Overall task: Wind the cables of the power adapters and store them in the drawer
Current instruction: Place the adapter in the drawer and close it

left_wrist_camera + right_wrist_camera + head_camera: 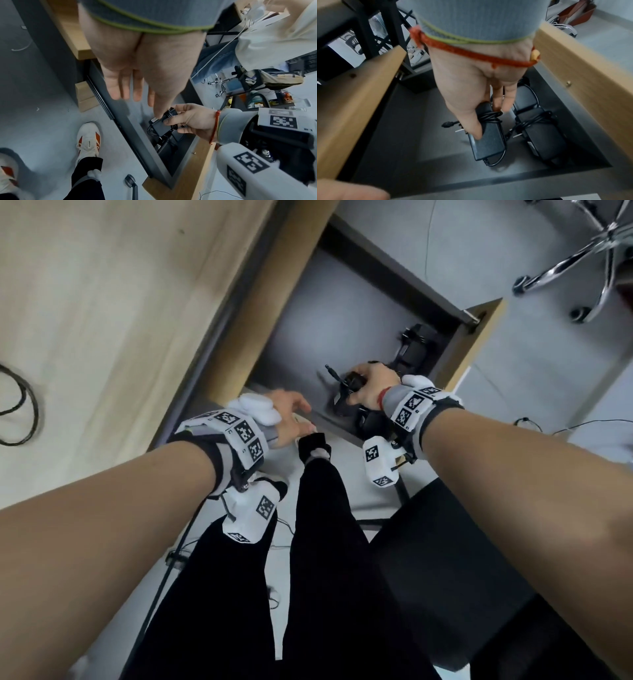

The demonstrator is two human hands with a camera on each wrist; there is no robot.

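Observation:
The drawer (325,313) stands pulled out, grey inside with wooden sides (583,75). My right hand (359,385) reaches into it and grips a black power adapter (489,142) with its cable wound round the middle; the adapter (159,126) is low over the drawer floor, its plug tip sticking out to the left. Two more wound adapters (541,135) lie right of it along the drawer's side, also seen further back (416,344). My left hand (298,416) hovers open and holds nothing, with straight fingers (120,88) above the drawer's front rim (137,135).
A loose black cable (20,405) lies on the wooden desk top at the left. An office chair base (582,261) stands beyond the drawer, a dark seat (445,559) at my right leg. My shoes (89,140) are on the grey floor below.

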